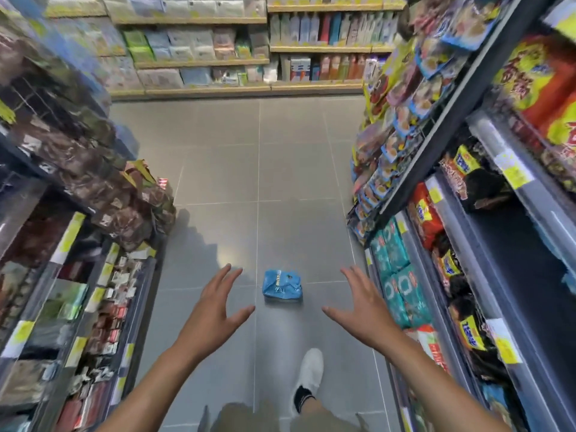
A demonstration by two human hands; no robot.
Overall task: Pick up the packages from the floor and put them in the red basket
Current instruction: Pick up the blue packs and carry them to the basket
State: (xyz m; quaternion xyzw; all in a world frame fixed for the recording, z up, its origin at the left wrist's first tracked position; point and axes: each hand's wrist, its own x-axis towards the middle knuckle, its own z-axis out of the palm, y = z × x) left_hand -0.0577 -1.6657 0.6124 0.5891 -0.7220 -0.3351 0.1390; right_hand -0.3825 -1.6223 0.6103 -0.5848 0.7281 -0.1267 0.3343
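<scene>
The blue package (283,286) is lying on the grey tiled floor (218,169) in the middle of the aisle, standing clear of the shelving on both sides. Its wrapper is looking crinkled and glossy, so it is probably light and soft, a film bag that is likely to give under the fingers and slide on the smooth tile. Pinching it across its two short sides, or scooping under one edge, would seem the safest hold; squeezing hard could crush whatever is inside.

Relative to the package, the left hand (213,310) is hovering to its left and slightly nearer the person, and the right hand (358,307) is hovering to its right at about the same nearness. Both hands are spread, fingers splayed and empty, gripping nothing, and neither is touching the package. It is sitting between them and a little beyond the fingertips.

Nearer than the package, a foot in a white shoe (310,374) is stepping toward it. The red basket is not showing anywhere in this view.
</scene>
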